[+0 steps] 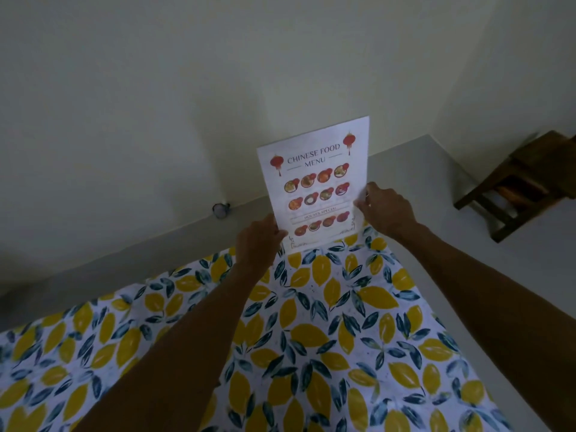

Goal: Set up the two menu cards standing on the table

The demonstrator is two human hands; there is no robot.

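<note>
both forearms reached out from the bottom of the view across the lemon-print tablecloth [311, 338], and at their far ends the two hands met one menu card [314, 182]. the left hand [257, 244] was pinched shut on the card's lower left edge, knuckles toward the camera; the right hand [386, 210] was closed on the right edge a little higher, its fingertips [363, 202] just overlapping the printed face. the card stood upright between the hands, tilted slightly to the left, its bottom edge at the far rim of the cloth just beyond the left hand. whether that edge was touching the table could not be told. only this one card showed; the second was nowhere in the frame.

the step in hand looked like seating this card so it would stand by itself. to do it well, the bottom edge probably needed to sit flat and level, so the lean wanted correcting first. if the card was folded or had a stand behind it, that part was hidden, and it would likely need spreading before any release. letting go one hand at a time would test the balance. a thin sheet so near the table's edge could tip backward off it, so easing it closer toward the forearms seemed wise.
</note>
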